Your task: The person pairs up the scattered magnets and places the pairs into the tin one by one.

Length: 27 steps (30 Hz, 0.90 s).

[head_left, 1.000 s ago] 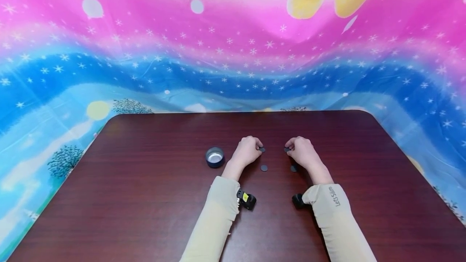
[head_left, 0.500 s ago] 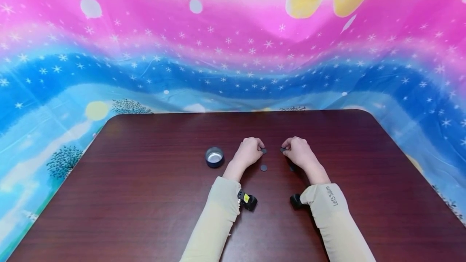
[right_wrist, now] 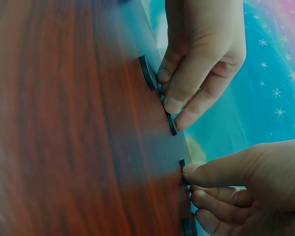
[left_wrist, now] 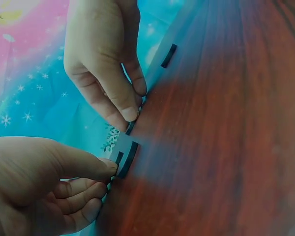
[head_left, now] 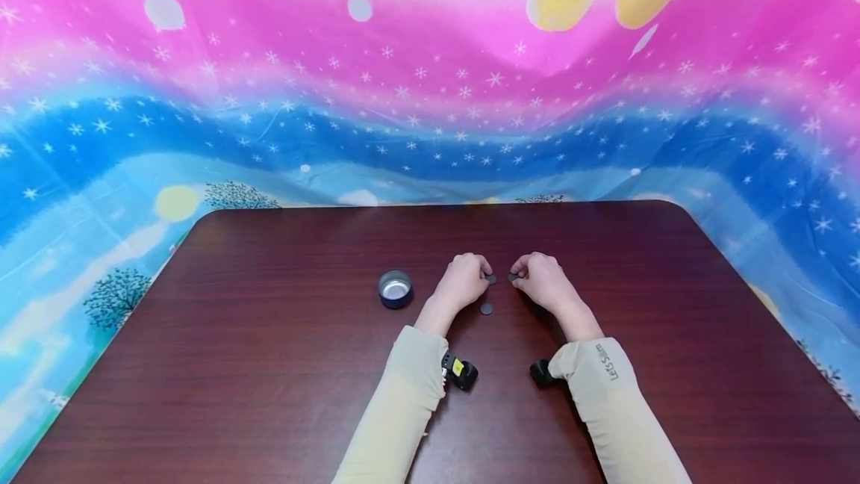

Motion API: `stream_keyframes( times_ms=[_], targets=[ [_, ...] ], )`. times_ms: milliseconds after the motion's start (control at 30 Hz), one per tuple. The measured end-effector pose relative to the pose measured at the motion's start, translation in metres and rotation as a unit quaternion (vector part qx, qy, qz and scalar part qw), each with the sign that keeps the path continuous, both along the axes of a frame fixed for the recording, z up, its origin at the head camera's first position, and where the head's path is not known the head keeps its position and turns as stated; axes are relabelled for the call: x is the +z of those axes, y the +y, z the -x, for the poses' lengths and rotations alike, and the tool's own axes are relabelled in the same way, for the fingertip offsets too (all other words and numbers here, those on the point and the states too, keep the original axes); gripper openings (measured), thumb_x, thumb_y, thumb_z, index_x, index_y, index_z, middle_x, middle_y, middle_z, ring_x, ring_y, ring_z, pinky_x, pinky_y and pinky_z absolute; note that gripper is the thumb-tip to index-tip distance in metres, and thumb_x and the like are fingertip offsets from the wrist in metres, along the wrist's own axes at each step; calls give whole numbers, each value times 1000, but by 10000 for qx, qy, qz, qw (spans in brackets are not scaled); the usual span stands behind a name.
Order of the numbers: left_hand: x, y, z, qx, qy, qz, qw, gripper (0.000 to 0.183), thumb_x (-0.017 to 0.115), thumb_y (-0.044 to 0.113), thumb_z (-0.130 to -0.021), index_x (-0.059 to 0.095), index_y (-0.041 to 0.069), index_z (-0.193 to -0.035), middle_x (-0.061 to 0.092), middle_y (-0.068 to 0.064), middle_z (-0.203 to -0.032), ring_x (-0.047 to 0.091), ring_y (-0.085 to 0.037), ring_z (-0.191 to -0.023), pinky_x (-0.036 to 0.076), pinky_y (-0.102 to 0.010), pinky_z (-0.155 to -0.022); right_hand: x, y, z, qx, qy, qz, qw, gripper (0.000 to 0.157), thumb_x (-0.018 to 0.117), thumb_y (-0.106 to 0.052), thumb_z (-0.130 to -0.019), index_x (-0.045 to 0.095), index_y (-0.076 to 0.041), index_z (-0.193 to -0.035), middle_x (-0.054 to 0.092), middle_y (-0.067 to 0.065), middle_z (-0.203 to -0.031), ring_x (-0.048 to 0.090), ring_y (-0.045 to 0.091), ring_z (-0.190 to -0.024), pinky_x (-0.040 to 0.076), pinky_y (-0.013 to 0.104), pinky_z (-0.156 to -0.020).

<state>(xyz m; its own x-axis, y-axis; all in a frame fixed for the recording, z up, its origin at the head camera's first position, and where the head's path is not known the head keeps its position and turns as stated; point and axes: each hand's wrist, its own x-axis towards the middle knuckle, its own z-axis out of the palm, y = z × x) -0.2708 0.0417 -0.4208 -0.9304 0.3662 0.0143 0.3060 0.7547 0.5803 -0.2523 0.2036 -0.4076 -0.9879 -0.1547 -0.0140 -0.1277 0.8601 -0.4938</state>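
Observation:
In the head view, my left hand (head_left: 463,280) pinches a small dark grey disc (head_left: 491,279) at the table surface. Facing it, my right hand (head_left: 543,281) holds a similar dark disc (head_left: 513,277) at its fingertips, a short gap apart from the first. A loose disc (head_left: 487,308) lies flat just nearer than the left hand. The left wrist view shows the left thumb against its disc (left_wrist: 119,160). Another loose disc (right_wrist: 188,226) lies beside the right hand in the right wrist view; that hand covers it from the head camera.
Left of the left hand stands a small round dark tin (head_left: 395,289) with a shiny inside, open at the top. The brown wooden table (head_left: 269,364) runs back to a colourful patterned cloth (head_left: 430,95). A black camera sits on each wrist.
My right hand has slid its disc leftward, towards the other disc. My left hand has shifted slightly right with its disc. The loose disc near the right hand has become hidden in the head view.

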Motion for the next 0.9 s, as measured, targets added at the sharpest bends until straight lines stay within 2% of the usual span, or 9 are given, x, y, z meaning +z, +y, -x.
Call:
stream_keyframes(
  times_ms=[400,600,900],
  targets=[
    [2,4,-2,-28,94,83,9999,11,61,10,-84,67,10,-93,60,3,-75,55,-9,-68,44,-19,-62,0,-5,-1,76,0,-60,10000,11,64,-6,-82,66,-2,-92,58,12,-89,57,22,-81,48,36,-72],
    [3,8,-4,-67,4,75,9999,11,59,8,-84,68,10,-92,61,3,-74,56,-10,-68,44,-20,-61,0,-7,-3,125,38,-46,9999,11,64,-5,-82,66,-1,-91,57,12,-89,56,23,-81,48,36,-72],
    [1,9,-2,-22,74,167,9998,13,58,8,-86,68,11,-93,62,1,-81,58,-13,-75,45,-21,-66,0,-8,-2,115,-17,-68,9999,12,63,-5,-82,66,-1,-93,57,13,-91,56,23,-82,48,36,-72]
  ],
)
